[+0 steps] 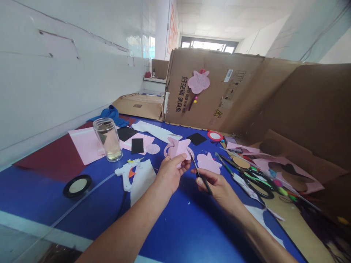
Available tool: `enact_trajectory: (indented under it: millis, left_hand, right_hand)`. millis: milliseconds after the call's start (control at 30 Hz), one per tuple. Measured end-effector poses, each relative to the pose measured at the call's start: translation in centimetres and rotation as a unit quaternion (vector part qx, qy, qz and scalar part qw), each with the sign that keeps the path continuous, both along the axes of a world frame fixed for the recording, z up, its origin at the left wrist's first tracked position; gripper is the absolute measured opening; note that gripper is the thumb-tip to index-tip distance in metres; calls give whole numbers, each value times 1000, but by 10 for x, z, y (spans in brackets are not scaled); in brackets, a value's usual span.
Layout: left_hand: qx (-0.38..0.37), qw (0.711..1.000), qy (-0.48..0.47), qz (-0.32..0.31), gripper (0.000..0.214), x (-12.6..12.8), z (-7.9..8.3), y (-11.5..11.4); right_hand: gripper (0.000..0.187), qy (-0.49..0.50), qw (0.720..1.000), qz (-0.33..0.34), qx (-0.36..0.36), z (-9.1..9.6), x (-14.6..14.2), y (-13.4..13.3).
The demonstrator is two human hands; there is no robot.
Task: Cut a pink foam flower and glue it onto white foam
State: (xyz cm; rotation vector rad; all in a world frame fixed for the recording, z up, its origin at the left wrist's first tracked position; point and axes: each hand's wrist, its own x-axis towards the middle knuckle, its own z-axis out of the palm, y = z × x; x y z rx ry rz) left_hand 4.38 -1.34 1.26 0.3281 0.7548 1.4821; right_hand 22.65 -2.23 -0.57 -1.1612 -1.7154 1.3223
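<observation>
My left hand [171,171] pinches a pink cut-out [178,147] between thumb and fingers, above the blue table. Its outline is curved, with a thin strip curling off on the left. In my right hand [216,184] is a pair of black-handled scissors [203,179], with the blades against the right edge of the cut-out. Just beyond my right hand, a flower-like pink shape [208,163] lies flat on the table. A small pink oval piece [153,148] rests to the left of the held cut-out.
On the left are a glass jar [108,140] of liquid, a white glue gun [126,175] and a black tape roll [77,185]. Large scissors [256,182] and scraps crowd the right. A cardboard box wall [208,106] stands behind, with a pink ornament [199,82] on it.
</observation>
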Motion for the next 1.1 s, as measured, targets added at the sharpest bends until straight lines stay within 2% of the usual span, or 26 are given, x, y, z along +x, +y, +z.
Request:
enact_trajectory:
  millis: [367,1100]
  left_hand:
    - [-4,999,30,-18,45,-5,2,3]
    - [-10,999,29,-31,33,-4,3,4]
  right_hand:
    - [64,13,1000,-3,-8,3,0,-1]
    - [60,3,1000,-8,6,4,-1,-2]
